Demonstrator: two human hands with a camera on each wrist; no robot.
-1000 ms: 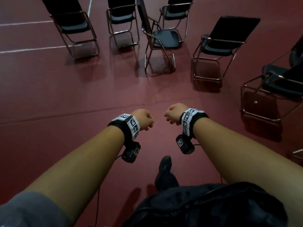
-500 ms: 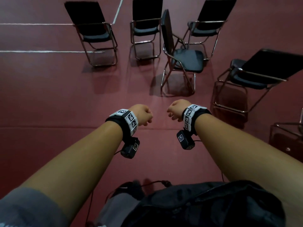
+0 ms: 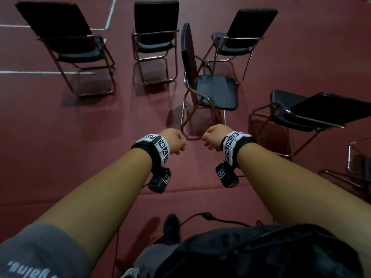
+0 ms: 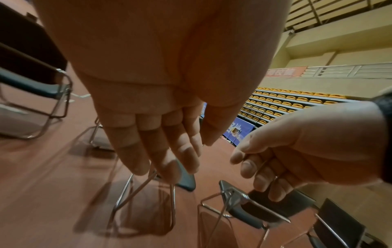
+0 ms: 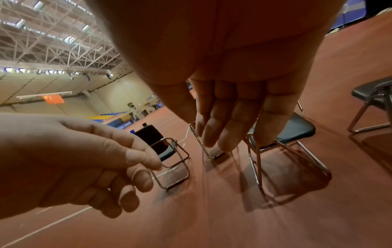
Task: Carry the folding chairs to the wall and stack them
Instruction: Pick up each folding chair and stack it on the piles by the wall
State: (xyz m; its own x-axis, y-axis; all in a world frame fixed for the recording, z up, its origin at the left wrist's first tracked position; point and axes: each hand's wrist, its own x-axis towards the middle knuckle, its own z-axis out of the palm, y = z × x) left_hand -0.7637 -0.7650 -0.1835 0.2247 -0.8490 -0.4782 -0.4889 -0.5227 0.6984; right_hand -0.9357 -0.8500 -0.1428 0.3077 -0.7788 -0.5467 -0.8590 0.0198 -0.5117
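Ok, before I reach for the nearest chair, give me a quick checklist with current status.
1. Left hand free: ok, fingers loosely curled, holding nothing.
2. Right hand free: ok, holding nothing.
3. Nearest chair within reach: not ok, it stands ahead of both hands, untouched.
4. Chair folded for carrying: not ok, seat is down.
5. Floor between the hands and that chair unobstructed: ok.
6. Route to the wall: cannot tell, no stacking spot in view.

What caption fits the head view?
Empty left hand and right hand held out above the red floor, facing unfolded black folding chairs.
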